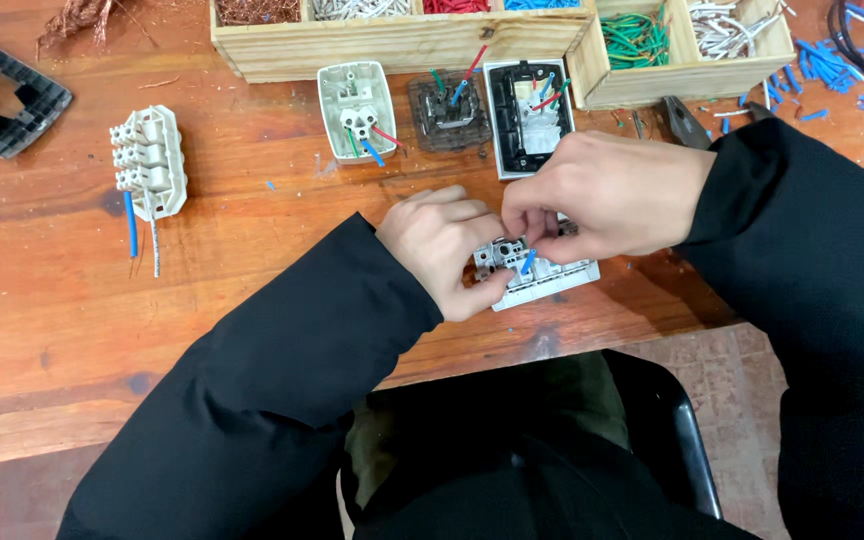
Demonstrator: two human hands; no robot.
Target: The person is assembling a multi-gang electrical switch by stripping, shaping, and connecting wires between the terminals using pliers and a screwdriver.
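- Head view: a person in black sleeves sits at a wooden table (42, 330), both hands on a white switch unit (542, 275) lying face down near the table's front edge, just ahead of the lap.
- Left hand (442, 245) clamps the unit's left end, fingers curled together round it; thumb side hidden, so exact grip pts can't be told.
- Right hand (602, 195) sits over the unit's back, fingertips pinched together at a short blue wire (529, 260) that stands in the terminal block. Whether wire is fully seated: can't tell, fingers cover the hole.
- Progress, as judged: one blue wire is at the terminal; no other colours show on this unit, so wiring looks early to mid-way. Cover/frame not fitted.
- Behind the hands, in a row: a white socket (355, 110) w/ red, blue and green wires, a dark switch module (449, 112) w/ wires in it, and a black-framed unit (527, 118) also wired. These three look done or near done.
- Far left: a white terminal block (149, 160) w/ a blue and a pale wire hanging off it, well apart from the hands; a grey frame (2, 90) at the table corner.
- Back edge: wooden trays (402, 45) of sorted wire pieces, incl. green, white, red, blue; bare copper strands (77, 20) beside them.
- Right: pliers (687, 122) near the sleeve, blue offcuts (832, 65) scattered about.
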